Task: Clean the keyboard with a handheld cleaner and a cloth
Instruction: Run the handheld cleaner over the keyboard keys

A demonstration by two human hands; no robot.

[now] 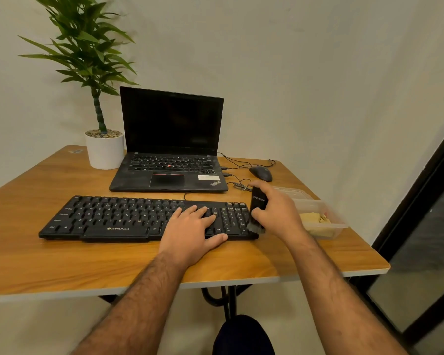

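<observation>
— Where's the cleaner right now?

— In the right hand point(277, 213). Its fingers and thumb are wrapped round the black handheld cleaner point(259, 204), which stands nearly upright, with its brush end point(256, 229) down at the right edge of the keyboard point(128, 216), by the number pad. The body of the cleaner sticks up above the fingers; the bristles show below them, touching or just over the keyboard's corner — I can't tell which.

— And the other hand?

— The left hand point(192, 231) lies flat on the keyboard, fingers straight and spread over the keys just left of the number pad, thumb along the front edge. It holds nothing; it simply presses down on the board.

— So the keyboard sits where?

— On the wooden table point(36, 265), lengthwise across the front, directly before the open laptop point(169, 149). The two hands are close together at its right end, the cleaner just beside the left hand's fingertips.

— The cloth?

— A pale yellowish cloth point(315, 220) lies in a clear plastic container point(328, 228) on the table, just right of the right hand and partly hidden by it.

— Anything else on the table?

— A black mouse point(261, 173) behind the right hand, with its cable, and a potted plant point(104, 147) left of the laptop.
</observation>
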